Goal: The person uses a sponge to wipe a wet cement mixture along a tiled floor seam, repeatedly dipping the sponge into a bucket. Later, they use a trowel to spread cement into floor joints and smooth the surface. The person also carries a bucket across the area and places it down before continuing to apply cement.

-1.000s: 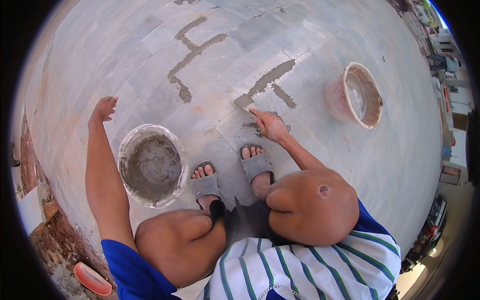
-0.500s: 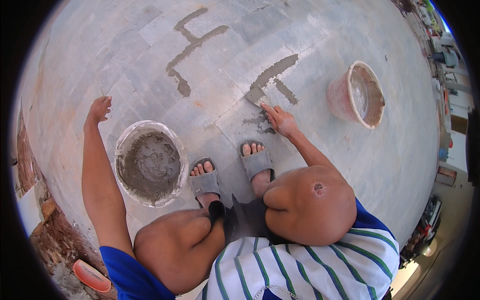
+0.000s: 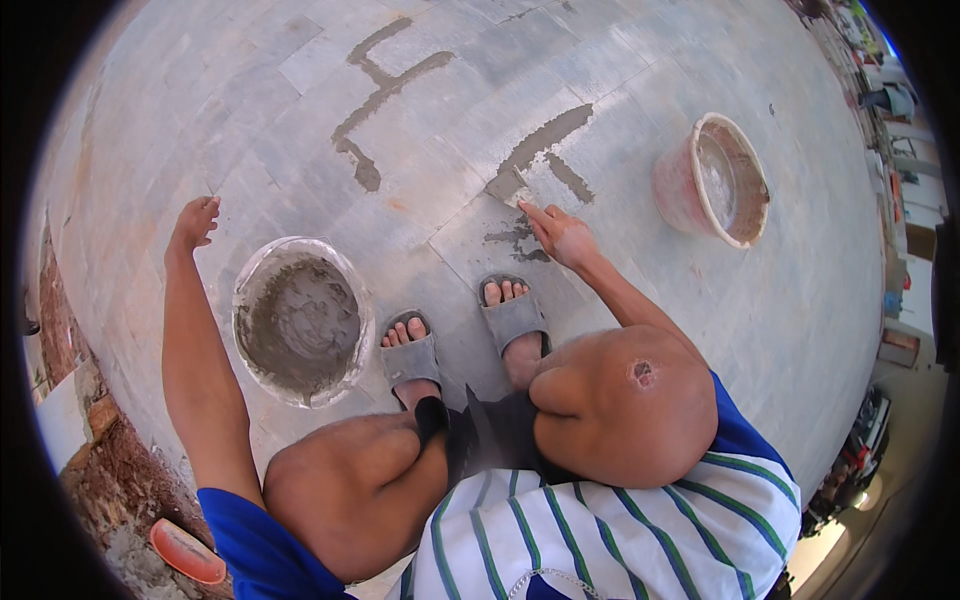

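My right hand (image 3: 562, 236) grips a putty knife (image 3: 508, 187), its flat blade against the grey floor tiles at the lower end of a wet mortar strip (image 3: 545, 138). A shorter mortar strip (image 3: 570, 178) branches off beside it, and dark smears (image 3: 515, 236) lie just below the blade. Out to the left, my left hand (image 3: 197, 222) hangs over the floor with loosely curled fingers, slightly apart, and no object shows in it. The nearest thing to it is a bucket (image 3: 300, 322) of wet grey mortar, standing left of my feet.
A pinkish bucket (image 3: 680, 190) with a pale rim stands at the right. Farther ahead a zigzag mortar line (image 3: 375, 100) runs over the tile joints (image 3: 455, 215). Rubble and an orange-red plastic piece (image 3: 188, 551) lie at lower left. Assorted items line the right edge.
The putty knife and my right hand have shifted very slightly left and up along the tiles. My left hand stays almost in place. The view has tilted a little.
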Available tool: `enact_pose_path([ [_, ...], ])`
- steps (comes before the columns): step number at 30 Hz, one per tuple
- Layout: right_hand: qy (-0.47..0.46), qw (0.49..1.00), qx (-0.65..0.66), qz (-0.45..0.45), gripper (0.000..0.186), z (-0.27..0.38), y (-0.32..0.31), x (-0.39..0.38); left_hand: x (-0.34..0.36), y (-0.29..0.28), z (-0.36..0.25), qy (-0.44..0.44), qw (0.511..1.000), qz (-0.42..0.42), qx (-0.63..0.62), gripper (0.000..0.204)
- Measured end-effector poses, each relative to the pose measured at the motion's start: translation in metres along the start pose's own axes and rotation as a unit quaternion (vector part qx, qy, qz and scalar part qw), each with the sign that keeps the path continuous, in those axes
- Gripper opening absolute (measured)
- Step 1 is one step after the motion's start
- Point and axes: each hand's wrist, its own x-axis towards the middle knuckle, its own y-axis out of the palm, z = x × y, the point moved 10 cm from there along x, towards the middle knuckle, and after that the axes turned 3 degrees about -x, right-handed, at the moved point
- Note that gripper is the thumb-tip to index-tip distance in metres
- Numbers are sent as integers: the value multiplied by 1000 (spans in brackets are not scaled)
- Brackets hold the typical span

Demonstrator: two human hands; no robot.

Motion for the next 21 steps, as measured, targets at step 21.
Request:
enact_pose_path([
  [21,122,992,0,28,36,-42,-2,70,-9,8,-38,43,998,-11,34,43],
])
